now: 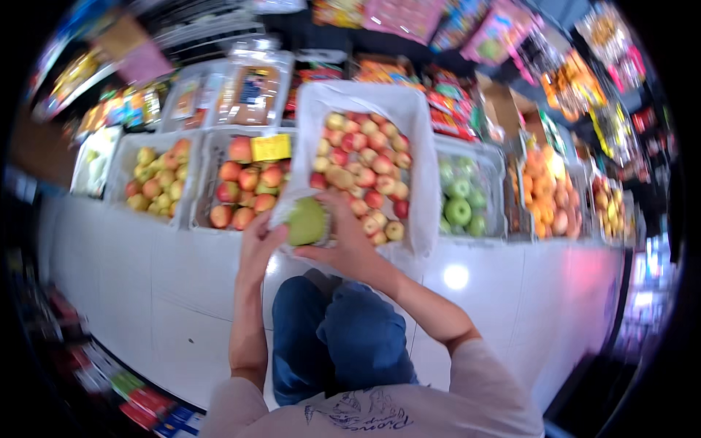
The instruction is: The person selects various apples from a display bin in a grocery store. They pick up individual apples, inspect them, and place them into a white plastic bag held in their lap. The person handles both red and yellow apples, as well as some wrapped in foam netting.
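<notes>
Between my two hands is a large yellow-green fruit (306, 221) with pale wrapping around it. My left hand (259, 241) grips its left side and the wrapping, thumb pointing up at the fruit. Fingers of my right hand (348, 235) curve round the right side, over what looks like white foam netting. Just beyond my hands, a white-lined crate (426, 191) holds many small red-and-yellow apples (366, 176). Left of it stands a grey crate (198, 202) of larger red-orange apples (248, 178) with a yellow sign (270, 148).
Green apples (458, 211) fill part of a crate to the right, with orange fruit (539, 191) farther right. Another crate of yellowish fruit (159, 178) stands at the left. Packaged snacks line the back. Glossy white floor tiles (181, 274) lie below the crates.
</notes>
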`<move>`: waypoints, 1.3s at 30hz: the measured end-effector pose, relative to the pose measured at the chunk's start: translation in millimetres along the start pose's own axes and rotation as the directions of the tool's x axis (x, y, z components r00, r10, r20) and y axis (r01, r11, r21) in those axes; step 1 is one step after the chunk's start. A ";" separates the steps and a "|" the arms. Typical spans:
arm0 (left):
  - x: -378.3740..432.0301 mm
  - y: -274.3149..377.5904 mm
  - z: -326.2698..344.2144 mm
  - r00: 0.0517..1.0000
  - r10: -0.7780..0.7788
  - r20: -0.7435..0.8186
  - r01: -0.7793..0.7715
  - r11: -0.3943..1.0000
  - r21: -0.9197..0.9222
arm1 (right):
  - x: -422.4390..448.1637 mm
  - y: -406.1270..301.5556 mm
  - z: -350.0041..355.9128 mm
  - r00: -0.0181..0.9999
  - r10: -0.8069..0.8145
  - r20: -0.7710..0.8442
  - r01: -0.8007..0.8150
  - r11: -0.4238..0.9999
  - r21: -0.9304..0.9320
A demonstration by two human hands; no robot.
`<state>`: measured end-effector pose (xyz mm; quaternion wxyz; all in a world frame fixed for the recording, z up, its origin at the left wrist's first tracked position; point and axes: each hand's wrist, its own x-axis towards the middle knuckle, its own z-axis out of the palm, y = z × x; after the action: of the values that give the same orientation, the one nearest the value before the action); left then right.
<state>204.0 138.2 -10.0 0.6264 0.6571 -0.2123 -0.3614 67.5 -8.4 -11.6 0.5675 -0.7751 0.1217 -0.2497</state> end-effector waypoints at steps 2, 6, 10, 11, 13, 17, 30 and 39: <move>0.0 -6.7 -3.9 0.994 -0.042 -0.102 0.036 0.998 -0.054 | 8.2 3.1 12.2 0.997 0.082 -0.010 -0.081 0.993 0.083; -2.9 15.4 2.2 0.984 -0.158 -0.077 0.155 0.987 -0.046 | 19.4 -28.8 -7.1 0.967 0.250 0.051 -0.253 0.964 0.078; -11.5 38.0 1.9 0.955 -0.295 0.017 0.295 0.955 -0.002 | 22.9 -69.7 -28.2 0.934 0.336 0.125 -0.341 0.940 0.019; -18.1 25.2 -3.4 0.935 -0.354 0.015 0.354 0.935 -0.003 | 25.8 -80.2 -32.1 0.935 0.326 0.139 -0.328 0.945 -0.009; -26.1 42.3 3.8 0.883 -0.467 0.035 0.469 0.882 -0.043 | 30.2 -105.6 -41.7 0.922 0.350 0.164 -0.356 0.935 0.007; -19.9 135.7 35.1 0.780 -0.603 0.168 0.624 0.727 -0.287 | 37.9 -138.7 -62.0 0.922 0.353 0.158 -0.341 0.935 -0.095; -23.5 195.5 -14.5 0.945 -0.328 -0.013 0.328 0.941 0.079 | 87.3 -199.0 -25.7 0.773 0.627 0.100 -0.620 0.779 -0.096; -77.0 246.4 -318.8 0.911 -0.159 0.382 0.250 0.947 -0.204 | 153.8 -266.9 221.0 0.721 0.575 0.386 -0.576 0.807 -0.128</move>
<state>433.1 377.3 232.0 0.6123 0.5149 -0.2061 -0.5634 288.4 187.0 226.6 0.6299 -0.7327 0.2353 0.1054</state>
